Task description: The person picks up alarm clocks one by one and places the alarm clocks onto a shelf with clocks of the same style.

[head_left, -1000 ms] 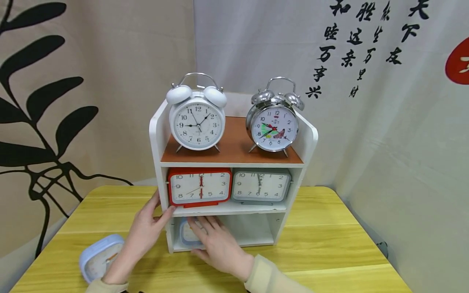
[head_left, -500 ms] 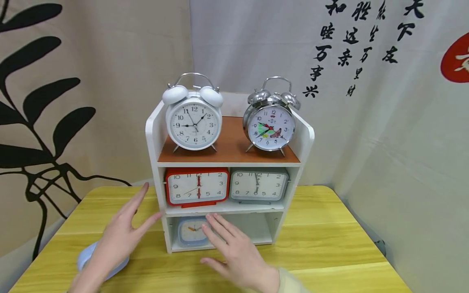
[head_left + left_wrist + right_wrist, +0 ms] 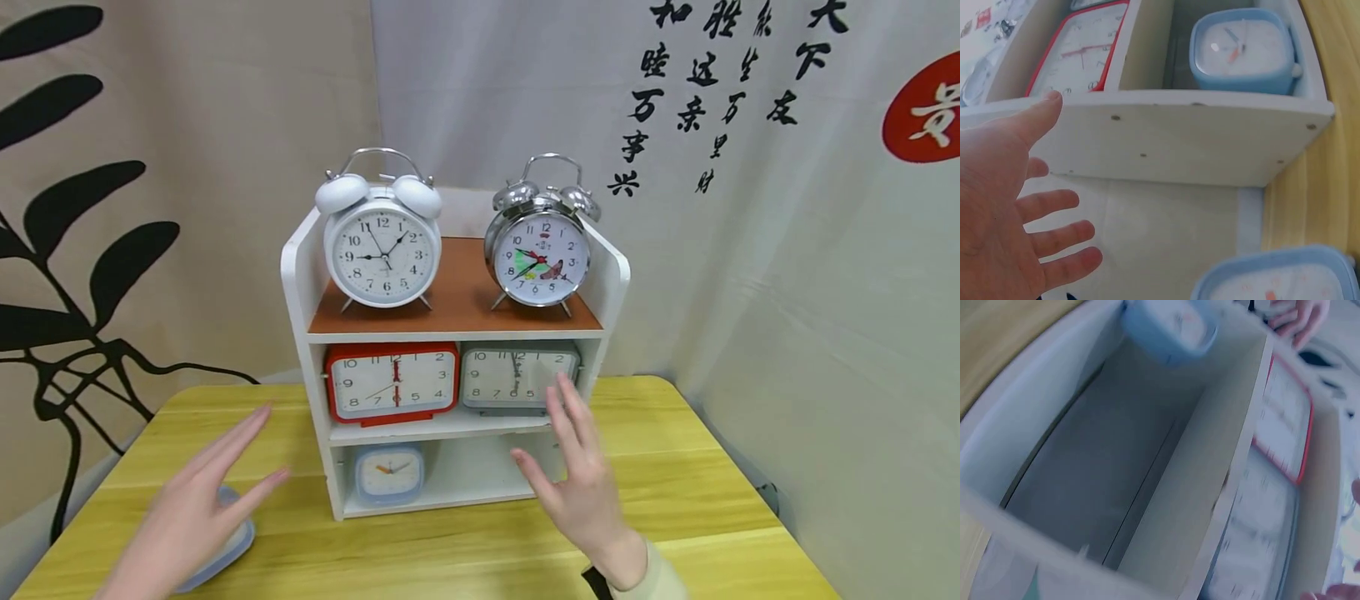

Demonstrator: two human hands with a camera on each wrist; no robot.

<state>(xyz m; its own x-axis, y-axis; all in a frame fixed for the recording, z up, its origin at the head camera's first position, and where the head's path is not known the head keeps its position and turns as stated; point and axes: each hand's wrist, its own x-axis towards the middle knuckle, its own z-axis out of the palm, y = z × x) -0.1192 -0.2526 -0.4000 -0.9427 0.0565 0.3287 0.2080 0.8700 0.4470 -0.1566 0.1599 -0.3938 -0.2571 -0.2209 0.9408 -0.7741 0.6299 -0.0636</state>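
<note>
My left hand hovers with spread fingers left of a small white shelf, over a blue clock on the table that it partly hides. My right hand is raised before the shelf's right side, fingers extended, holding nothing. In the head view its fingertips overlap a grey rectangular clock on the middle level. Beside that clock sits a red rectangular clock. Another small blue clock stands at the left of the bottom compartment.
On the brown top level stand a white twin-bell alarm clock and a silver twin-bell alarm clock. The shelf rests on a yellow wood-grain table. Behind hangs a curtain with black lettering.
Both hands have drawn away from the shelf: the left outward to the left, the right out of the bottom compartment and to the right. The blue clock inside is now uncovered.
</note>
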